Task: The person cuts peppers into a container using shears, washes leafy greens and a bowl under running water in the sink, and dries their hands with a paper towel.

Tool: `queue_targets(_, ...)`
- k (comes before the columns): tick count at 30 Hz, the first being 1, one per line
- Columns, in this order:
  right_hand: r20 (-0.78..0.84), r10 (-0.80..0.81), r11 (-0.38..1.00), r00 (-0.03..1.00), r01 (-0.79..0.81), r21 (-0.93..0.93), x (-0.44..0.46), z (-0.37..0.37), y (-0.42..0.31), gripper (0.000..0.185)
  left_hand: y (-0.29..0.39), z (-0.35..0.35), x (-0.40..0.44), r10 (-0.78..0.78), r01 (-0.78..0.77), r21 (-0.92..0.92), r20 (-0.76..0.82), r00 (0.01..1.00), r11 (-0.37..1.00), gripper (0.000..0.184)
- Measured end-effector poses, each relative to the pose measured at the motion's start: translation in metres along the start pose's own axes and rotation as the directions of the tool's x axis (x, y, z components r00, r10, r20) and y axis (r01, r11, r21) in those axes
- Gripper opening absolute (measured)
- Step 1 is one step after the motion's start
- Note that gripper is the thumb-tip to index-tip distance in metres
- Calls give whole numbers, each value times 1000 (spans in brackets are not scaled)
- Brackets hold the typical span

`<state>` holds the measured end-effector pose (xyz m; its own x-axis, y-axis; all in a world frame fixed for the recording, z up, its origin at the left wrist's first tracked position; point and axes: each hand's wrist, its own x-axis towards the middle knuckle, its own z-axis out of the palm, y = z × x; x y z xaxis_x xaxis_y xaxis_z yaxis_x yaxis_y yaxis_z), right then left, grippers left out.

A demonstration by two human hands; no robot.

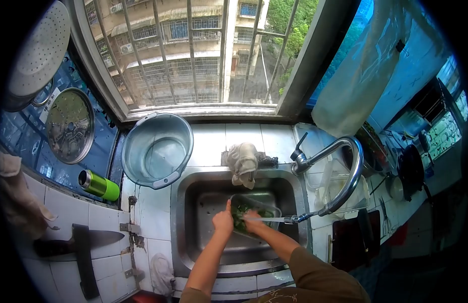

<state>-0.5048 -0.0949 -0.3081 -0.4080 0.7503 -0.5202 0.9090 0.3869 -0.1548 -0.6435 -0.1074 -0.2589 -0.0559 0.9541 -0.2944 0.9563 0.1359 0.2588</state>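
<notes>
In the stainless steel sink [196, 247] sits a see-through plastic container [272, 206] holding wet green leafy vegetables [240, 208]. My left hand [223, 220] is closed on the container's left edge, a finger stretched up along the rim. Inside the container, my right hand [251, 221] has its fingers curled down into the leaves, the fingertips partly hidden. From the chrome faucet [351, 182] at the right, a stream of water [270, 219] runs sideways over my right hand into the container.
Behind the sink's left corner stands a grey-blue plastic basin [158, 151]. A cloth [242, 160] drapes over a fitting at the back rim. Left are a green bottle [100, 186] and a wall-held knife [102, 238]. A plastic bag [363, 86] hangs at the right, above clear containers [342, 189].
</notes>
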Motion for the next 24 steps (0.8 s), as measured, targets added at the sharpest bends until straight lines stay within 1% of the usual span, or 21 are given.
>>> queue_targets(1, -4, -1, 1000, 1000, 1, -2, 1, -6, -1, 53, 1, -2, -1, -1, 1, -1, 0, 1000, 1000, 60)
queue_targets(3, -2, 55, 982, 998, -54, 181, -2, -31, -9, 43, -1, -2, 0, -6, 6, -2, 1, 1000, 1000, 60)
queue_targets(4, 4, 55, 982, 998, -55, 181, -16, -48, -14, 43, -1, -1, 0, -12, 12, 0, 5, 1000, 1000, 61)
queue_targets(6, -156, -43, 973, 987, 76, 217, -44, -76, -21, 37, -1, -3, 1, -13, 13, -2, 10, 1000, 1000, 61)
queue_targets(7, -245, -18, 961, 969, 84, 264, -52, -78, -22, 29, 0, -9, 2, -21, 21, 3, 59, 998, 1000, 61)
queue_targets(8, -240, -12, 963, 971, 76, 260, -51, -66, -15, 29, 3, -11, -1, -27, 27, 9, 111, 993, 1000, 61)
queue_targets(9, -173, -8, 987, 985, 36, 159, -44, -63, -11, 24, 6, -7, -3, -20, 20, 6, 108, 994, 1000, 61)
queue_targets(10, -114, -1, 998, 993, 8, 57, -37, -60, -8, 18, 4, -1, -5, -18, 18, 5, 50, 999, 1000, 61)
queue_targets(11, -203, -4, 988, 979, 35, 149, -36, -55, -6, 13, 0, 1, 0, -22, 22, 5, -14, 1000, 1000, 61)
queue_targets(12, -207, -13, 988, 978, 44, 146, -38, -61, -6, 13, 0, -3, 4, -29, 29, 6, -21, 999, 1000, 61)
queue_targets(14, -382, -142, 950, 913, 234, 208, -51, -57, -4, 17, -1, 1, -1, -18, 18, -3, -13, 1000, 1000, 62)
queue_targets(15, -388, -152, 939, 909, 255, 229, -56, -58, -3, 23, -1, 1, 0, -16, 16, -2, -22, 1000, 1000, 62)
queue_targets(16, -387, -153, 940, 909, 255, 227, -59, -61, -4, 23, -1, 0, 1, -16, 16, -5, -22, 1000, 1000, 62)
queue_targets(18, -273, -107, 939, 956, 188, 288, -69, -67, -10, 32, -1, -2, -1, -10, 10, -9, -5, 1000, 1000, 61)
queue_targets(19, -265, -109, 938, 958, 187, 291, -65, -60, -12, 32, -2, -1, -1, -14, 14, -10, 3, 1000, 1000, 61)
queue_targets(20, -384, -186, 958, 904, 255, 135, -56, -48, -14, 38, -2, -1, -2, -15, 15, -19, 17, 1000, 1000, 62)
queue_targets(21, -485, -276, 954, 830, 299, -31, -47, -37, -16, 44, -2, -1, 0, -14, 15, -27, 29, 999, 1000, 63)
queue_targets(22, -483, -275, 954, 831, 300, -26, -38, -33, -16, 44, 0, -5, 0, -16, 16, -25, 34, 999, 1000, 63)
queue_targets(23, -276, -311, 948, 909, 317, -24, -24, -31, -14, 46, 0, -8, -2, -5, 5, -9, 76, 997, 1000, 65)
queue_targets(24, -56, -336, 942, 940, 335, -15, -9, -28, -13, 48, -1, -11, -2, 4, -5, 9, 121, 993, 1000, 66)
